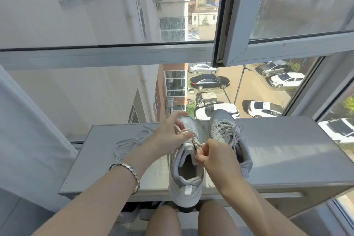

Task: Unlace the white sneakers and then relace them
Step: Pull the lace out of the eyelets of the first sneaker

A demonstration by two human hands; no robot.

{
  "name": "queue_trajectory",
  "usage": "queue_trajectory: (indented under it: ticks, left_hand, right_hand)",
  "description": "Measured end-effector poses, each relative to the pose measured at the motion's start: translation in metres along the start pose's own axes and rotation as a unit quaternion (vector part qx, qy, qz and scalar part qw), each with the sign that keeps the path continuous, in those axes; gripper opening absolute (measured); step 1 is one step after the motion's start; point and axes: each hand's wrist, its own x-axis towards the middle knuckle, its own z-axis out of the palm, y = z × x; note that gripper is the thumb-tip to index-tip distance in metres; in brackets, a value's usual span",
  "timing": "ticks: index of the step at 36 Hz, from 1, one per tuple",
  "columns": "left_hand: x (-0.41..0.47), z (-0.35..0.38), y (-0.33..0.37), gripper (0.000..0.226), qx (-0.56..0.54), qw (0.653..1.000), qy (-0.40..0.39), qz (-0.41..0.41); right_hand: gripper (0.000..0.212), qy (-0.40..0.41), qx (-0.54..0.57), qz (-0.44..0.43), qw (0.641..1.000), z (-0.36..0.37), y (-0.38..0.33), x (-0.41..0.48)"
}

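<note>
One sneaker lace (197, 143) between left hand (172, 132) and right hand (218, 157)

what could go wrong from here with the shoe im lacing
The heel of the near sneaker hangs past the front edge of the sill; with the left hand and right hand both pinching its lace, a tug might tip it off.
The loose lace on the sill lies beside the left forearm, which could sweep it off.

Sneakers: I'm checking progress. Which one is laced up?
The right sneaker, untouched, laces crossing its front; the left sneaker has its lace pinched by the left hand and right hand.
</note>
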Motion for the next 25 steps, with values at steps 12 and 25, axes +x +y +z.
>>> queue_trajectory:
  ticks: [12,25]
  left_hand:
    - [-0.01,-0.015,0.03,0.011,0.179,0.977,-0.106,0.049]
    - [-0.014,0.005,-0.001,0.031,0.454,0.867,0.133,0.154]
  right_hand:
    - [0.021,-0.016,-0.019,0.004,1.0,0.0,-0.006,0.0]
    - [0.019,-0.014,-0.017,0.008,1.0,0.003,-0.006,0.002]
